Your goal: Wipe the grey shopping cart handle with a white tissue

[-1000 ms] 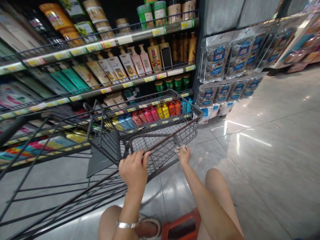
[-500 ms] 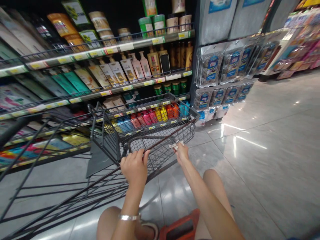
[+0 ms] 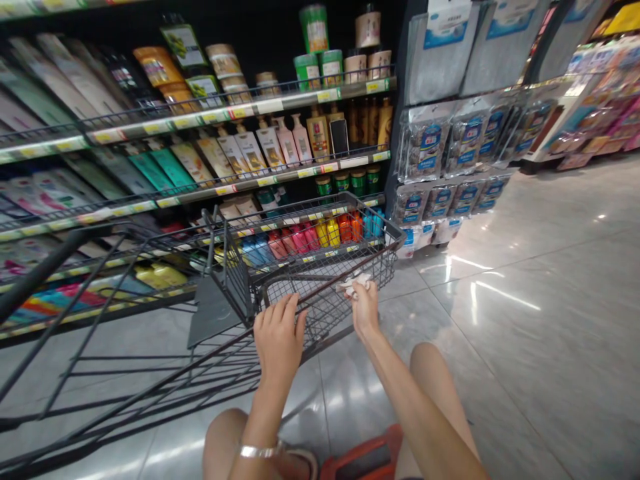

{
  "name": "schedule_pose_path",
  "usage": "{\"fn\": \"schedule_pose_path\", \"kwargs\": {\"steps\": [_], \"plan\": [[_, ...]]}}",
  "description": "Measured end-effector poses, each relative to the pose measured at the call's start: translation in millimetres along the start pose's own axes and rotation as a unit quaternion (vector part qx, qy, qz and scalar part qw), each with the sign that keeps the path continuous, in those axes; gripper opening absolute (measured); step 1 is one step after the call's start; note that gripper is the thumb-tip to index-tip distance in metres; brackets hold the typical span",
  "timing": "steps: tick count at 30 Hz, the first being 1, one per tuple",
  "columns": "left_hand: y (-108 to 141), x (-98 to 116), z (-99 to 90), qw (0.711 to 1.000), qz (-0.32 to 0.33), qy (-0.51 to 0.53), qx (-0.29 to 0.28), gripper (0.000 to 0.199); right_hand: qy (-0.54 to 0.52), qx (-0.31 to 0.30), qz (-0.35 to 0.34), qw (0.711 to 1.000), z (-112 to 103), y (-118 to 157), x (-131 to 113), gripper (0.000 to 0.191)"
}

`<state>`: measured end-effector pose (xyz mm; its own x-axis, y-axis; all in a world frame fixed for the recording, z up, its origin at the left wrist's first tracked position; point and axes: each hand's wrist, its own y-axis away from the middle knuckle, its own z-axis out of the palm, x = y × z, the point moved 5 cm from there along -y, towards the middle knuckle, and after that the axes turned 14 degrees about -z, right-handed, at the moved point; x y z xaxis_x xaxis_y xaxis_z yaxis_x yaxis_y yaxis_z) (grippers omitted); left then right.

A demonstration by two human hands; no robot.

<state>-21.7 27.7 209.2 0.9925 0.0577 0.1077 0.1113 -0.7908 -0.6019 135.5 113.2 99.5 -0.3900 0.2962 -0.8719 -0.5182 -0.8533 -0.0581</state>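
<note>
Your left hand (image 3: 279,337) lay over the near rail (image 3: 325,288) of the dark wire shopping cart (image 3: 213,313), four fingers close together and the thumb set apart; whether the fingertips curled under the rail, I could not tell. The hand seemed placed there to keep the cart steady. Your right hand (image 3: 366,308), farther along the same side, had its fingers closed on a crumpled pale cloth (image 3: 356,285), bunched, perhaps, so that it would not slip. The cloth was right beside the rail; the view did not settle whether it touched.

Your knees stood well apart over a red plastic stool (image 3: 363,459), which probably let you work at rail height. A silver bracelet (image 3: 260,451) circled your left wrist.

Below you spread glossy grey floor tiles (image 3: 500,360), streaked with white reflections. Beyond the cart rose store shelves, with pump bottles (image 3: 270,148) upright in rows behind low wire guards, likely there to stop them toppling. Packs of metal scourers (image 3: 425,148) hung at the end of the shelves, and a brighter aisle of blurred packages (image 3: 590,120) lay farther right.
</note>
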Motion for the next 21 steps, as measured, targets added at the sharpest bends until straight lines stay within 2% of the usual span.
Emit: {"fn": "schedule_pose_path", "kwargs": {"steps": [2,4,8,14,18,21], "plan": [[6.5,-11.0,-9.2,1.0,-0.02,0.005,0.016,0.027,0.093,-0.026,-0.071,0.993,-4.8,9.5,-2.2,0.025],[12.6,-24.1,-17.7,0.998,-0.043,-0.007,0.041,0.026,0.185,-0.055,-0.149,0.97,-5.6,20.3,-7.4,0.027],[20.5,-42.1,-23.0,0.997,-0.047,-0.037,0.054,0.026,0.271,-0.102,-0.255,0.923,1.2,41.5,-20.0,0.026],[22.5,-46.3,-15.6,0.996,-0.066,-0.055,0.023,0.031,0.307,-0.078,-0.296,0.901,10.0,57.6,-28.3,0.019],[22.4,-42.4,-14.7,0.995,-0.074,-0.072,0.013,0.031,0.3,-0.081,-0.308,0.899,13.2,58.8,-31.2,0.031],[22.0,-38.8,-15.5,0.994,-0.075,-0.075,0.012,0.031,0.312,-0.113,-0.308,0.891,14.9,57.4,-29.8,0.033]]}}
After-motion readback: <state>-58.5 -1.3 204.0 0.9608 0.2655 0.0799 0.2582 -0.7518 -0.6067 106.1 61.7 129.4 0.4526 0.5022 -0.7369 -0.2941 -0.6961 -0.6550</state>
